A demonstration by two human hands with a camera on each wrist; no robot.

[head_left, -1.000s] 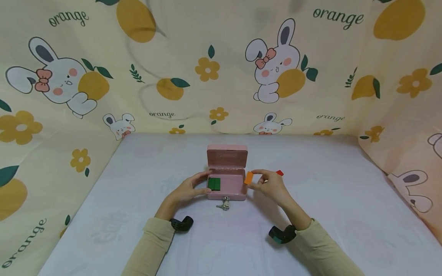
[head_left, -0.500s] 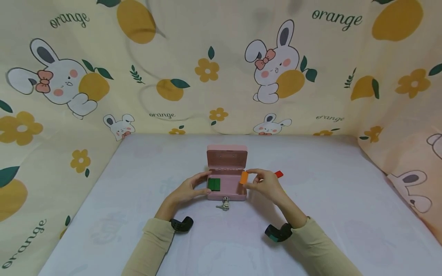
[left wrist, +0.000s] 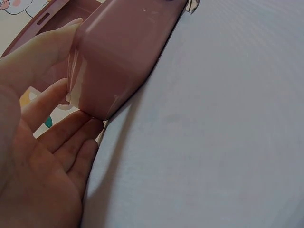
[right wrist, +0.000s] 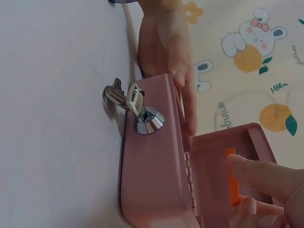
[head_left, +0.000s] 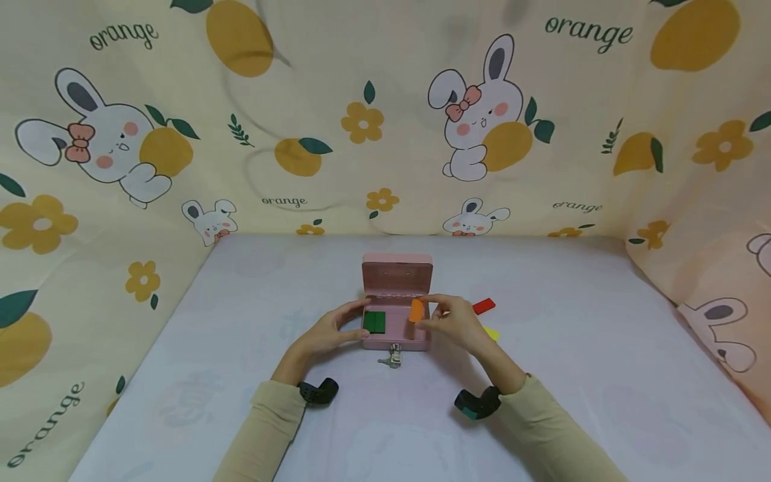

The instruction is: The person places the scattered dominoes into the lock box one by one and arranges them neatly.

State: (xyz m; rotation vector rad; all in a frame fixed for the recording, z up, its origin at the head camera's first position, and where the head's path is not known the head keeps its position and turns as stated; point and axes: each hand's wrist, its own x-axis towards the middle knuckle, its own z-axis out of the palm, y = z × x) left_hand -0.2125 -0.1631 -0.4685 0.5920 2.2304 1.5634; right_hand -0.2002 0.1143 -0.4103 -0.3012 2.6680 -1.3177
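A pink metal cash box (head_left: pixel 397 276) stands on the table with its lid raised. Two green blocks (head_left: pixel 375 322) lie side by side in its left part. My left hand (head_left: pixel 325 329) holds the box's left side, thumb at the rim; the left wrist view shows its fingers (left wrist: pixel 71 137) against the box's side. Between thumb and fingers my right hand (head_left: pixel 453 323) pinches an orange block (head_left: pixel 416 310), held upright over the right part of the box. Keys (right wrist: pixel 135 100) sit in the lock (right wrist: pixel 149 122) on the front wall.
Right of the box, partly behind my right hand and wrist, lie a red block (head_left: pixel 484 306) and a yellow block (head_left: pixel 491 333) on the white tabletop (head_left: pixel 560 321). A printed cloth with rabbits (head_left: pixel 482 134) surrounds the table at the back and sides.
My right hand has carried the orange block leftward from the box's right edge to above its inside. More of the red and yellow blocks now shows. The left hand stays put.
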